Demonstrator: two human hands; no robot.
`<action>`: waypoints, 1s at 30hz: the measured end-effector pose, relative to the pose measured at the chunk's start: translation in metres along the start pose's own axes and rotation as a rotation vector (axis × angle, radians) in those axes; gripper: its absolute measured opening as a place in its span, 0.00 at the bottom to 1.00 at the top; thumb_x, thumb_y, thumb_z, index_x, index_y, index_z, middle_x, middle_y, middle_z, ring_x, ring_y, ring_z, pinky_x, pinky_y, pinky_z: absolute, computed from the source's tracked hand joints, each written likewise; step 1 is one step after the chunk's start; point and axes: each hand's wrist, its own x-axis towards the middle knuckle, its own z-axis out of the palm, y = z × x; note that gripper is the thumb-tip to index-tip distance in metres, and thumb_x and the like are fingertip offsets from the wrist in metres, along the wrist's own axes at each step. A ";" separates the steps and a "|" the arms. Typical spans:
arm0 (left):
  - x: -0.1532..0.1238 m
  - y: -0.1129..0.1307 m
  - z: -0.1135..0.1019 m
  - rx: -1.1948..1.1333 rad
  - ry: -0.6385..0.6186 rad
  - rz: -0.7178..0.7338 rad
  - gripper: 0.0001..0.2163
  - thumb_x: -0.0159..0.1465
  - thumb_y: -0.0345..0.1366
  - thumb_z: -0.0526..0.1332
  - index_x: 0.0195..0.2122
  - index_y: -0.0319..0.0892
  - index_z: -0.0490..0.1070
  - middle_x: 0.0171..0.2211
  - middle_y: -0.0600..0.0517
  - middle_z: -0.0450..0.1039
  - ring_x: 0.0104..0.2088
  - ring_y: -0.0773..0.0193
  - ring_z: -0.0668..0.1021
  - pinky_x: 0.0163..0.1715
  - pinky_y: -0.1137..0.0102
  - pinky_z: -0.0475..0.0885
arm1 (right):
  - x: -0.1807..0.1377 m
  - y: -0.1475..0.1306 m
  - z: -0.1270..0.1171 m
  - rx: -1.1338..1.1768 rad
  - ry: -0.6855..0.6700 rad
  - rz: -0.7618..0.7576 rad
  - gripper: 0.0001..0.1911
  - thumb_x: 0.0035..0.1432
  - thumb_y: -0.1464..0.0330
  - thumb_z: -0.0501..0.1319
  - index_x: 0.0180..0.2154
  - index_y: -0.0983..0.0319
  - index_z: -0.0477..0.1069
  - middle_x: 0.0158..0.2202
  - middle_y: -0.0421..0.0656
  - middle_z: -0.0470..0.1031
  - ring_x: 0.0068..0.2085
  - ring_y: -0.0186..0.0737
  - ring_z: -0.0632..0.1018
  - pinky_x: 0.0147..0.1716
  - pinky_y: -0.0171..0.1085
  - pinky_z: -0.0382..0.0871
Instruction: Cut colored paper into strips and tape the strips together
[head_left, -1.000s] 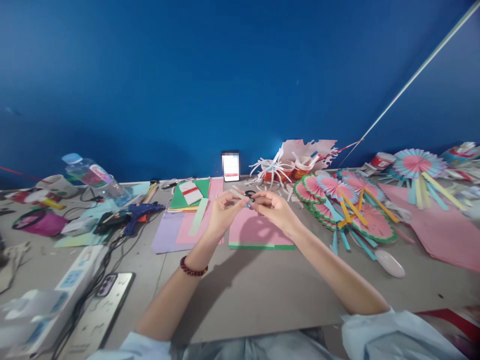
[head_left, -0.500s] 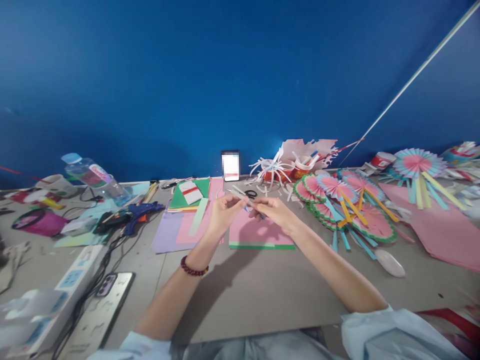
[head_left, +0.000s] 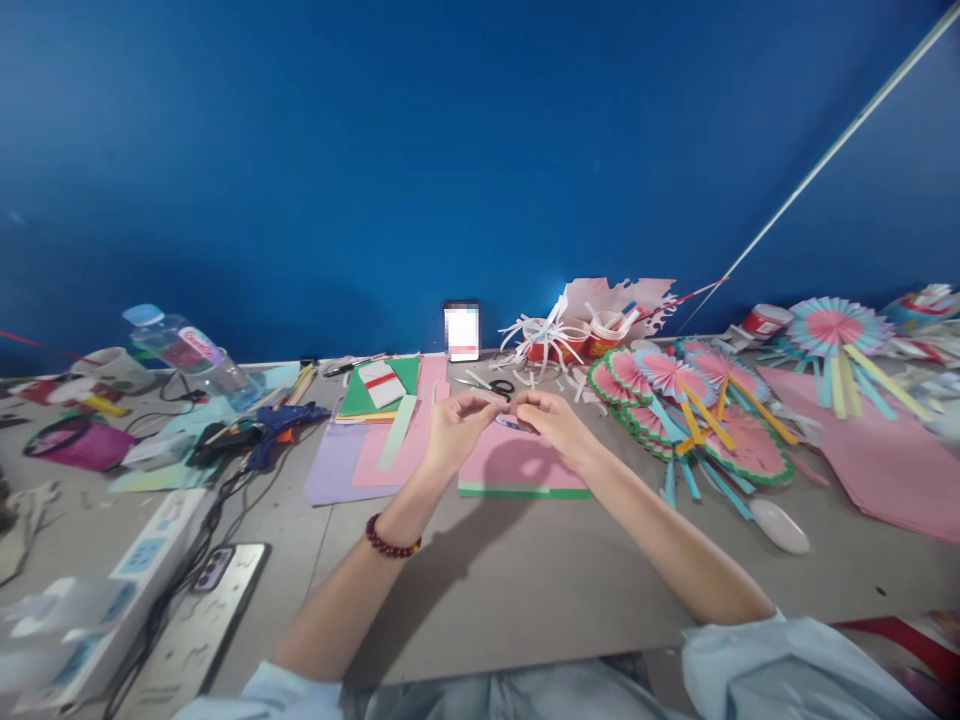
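Note:
Above the pink paper sheet (head_left: pixel 525 470) with a green lower edge, my left hand (head_left: pixel 463 428) and my right hand (head_left: pixel 551 425) meet at the fingertips. Both are closed in a pinch. A small white-and-blue thing (head_left: pixel 508 422) shows between the fingers; its kind is too small to make out. Just behind the hands lie scissors with black handles (head_left: pixel 501 387). To the left of my left hand a pale green paper strip (head_left: pixel 397 432) rests on pink and lilac sheets (head_left: pixel 330 470).
Folded paper fans (head_left: pixel 697 385) pile up on the right, beside a white spoon-shaped piece (head_left: pixel 781 527). A phone (head_left: pixel 461 332) leans against the blue wall. Leftward are a blue glue gun (head_left: pixel 274 430), a bottle (head_left: pixel 176 340), a power strip (head_left: pixel 142 560) with cables and another phone (head_left: pixel 217 610).
My fingertips have come closer together, and the small thing between them has turned, showing more white. Both hands have shifted slightly; the scissors behind them now show more fully.

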 end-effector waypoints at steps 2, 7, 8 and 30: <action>-0.001 -0.002 0.002 -0.018 -0.011 0.030 0.08 0.54 0.41 0.67 0.27 0.42 0.78 0.32 0.48 0.79 0.36 0.58 0.78 0.38 0.66 0.72 | -0.001 -0.003 0.001 0.018 0.023 0.003 0.05 0.45 0.66 0.59 0.23 0.61 0.69 0.17 0.33 0.60 0.22 0.30 0.59 0.25 0.33 0.50; -0.005 -0.006 0.009 -0.070 -0.016 0.190 0.07 0.55 0.40 0.67 0.30 0.42 0.78 0.35 0.47 0.78 0.40 0.58 0.77 0.42 0.64 0.71 | -0.004 -0.009 0.004 0.074 0.096 -0.045 0.06 0.43 0.68 0.58 0.19 0.61 0.63 0.18 0.34 0.59 0.24 0.30 0.59 0.26 0.34 0.49; -0.006 -0.006 0.011 -0.064 -0.001 0.221 0.06 0.56 0.40 0.67 0.30 0.43 0.78 0.36 0.47 0.77 0.41 0.58 0.77 0.43 0.64 0.71 | -0.005 -0.010 0.004 0.092 0.096 -0.048 0.06 0.42 0.68 0.58 0.19 0.61 0.63 0.17 0.34 0.59 0.24 0.30 0.59 0.26 0.34 0.49; -0.024 0.010 0.022 -0.276 -0.204 0.178 0.04 0.55 0.37 0.68 0.27 0.45 0.78 0.47 0.48 0.75 0.54 0.53 0.71 0.47 0.62 0.68 | 0.005 -0.013 -0.016 0.421 0.044 0.136 0.10 0.39 0.67 0.64 0.19 0.62 0.63 0.14 0.30 0.48 0.21 0.27 0.52 0.23 0.33 0.49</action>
